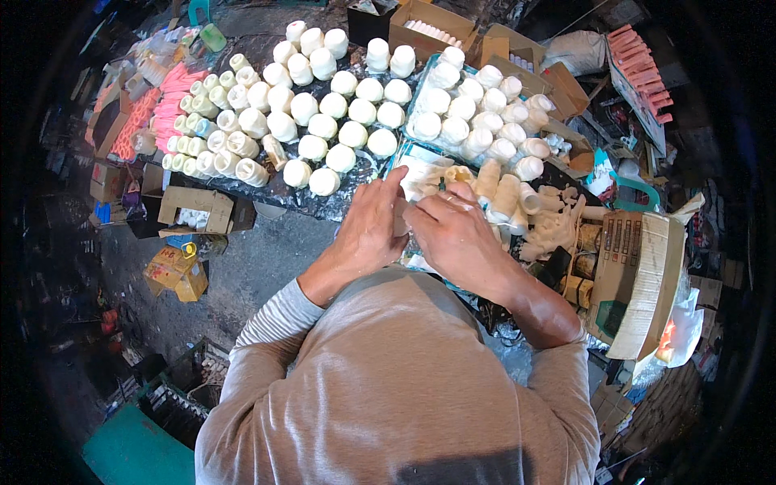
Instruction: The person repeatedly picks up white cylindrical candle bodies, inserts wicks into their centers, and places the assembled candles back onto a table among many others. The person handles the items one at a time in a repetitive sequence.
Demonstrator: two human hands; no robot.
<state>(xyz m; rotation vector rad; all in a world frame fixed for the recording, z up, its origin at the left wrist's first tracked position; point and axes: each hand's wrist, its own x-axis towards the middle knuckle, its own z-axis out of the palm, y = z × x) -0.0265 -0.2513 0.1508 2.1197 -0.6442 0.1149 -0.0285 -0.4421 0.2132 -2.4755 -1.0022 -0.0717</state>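
Note:
My left hand [368, 222] and my right hand [465, 238] meet over the near edge of the worktable. Between them is a small pale piece [399, 218], mostly covered by the fingers, so its kind cannot be made out. The left fingers are curled around its left side, and the right fingers are bent against it from the right. White smears show on the right hand. Just beyond the hands lies a white sheet-like patch [420, 171] on a blue-edged tray. Cream-coloured cylinders [507, 198] lie close to the right hand.
Many white rounded moulded pieces [332, 105] stand in rows on the dark table, more in a tray [412, 105]. Pink pieces [174, 93] lie far left. Cream scraps [550, 234] and a large cardboard box [634, 275] are at right. Another box [198, 208] sits left.

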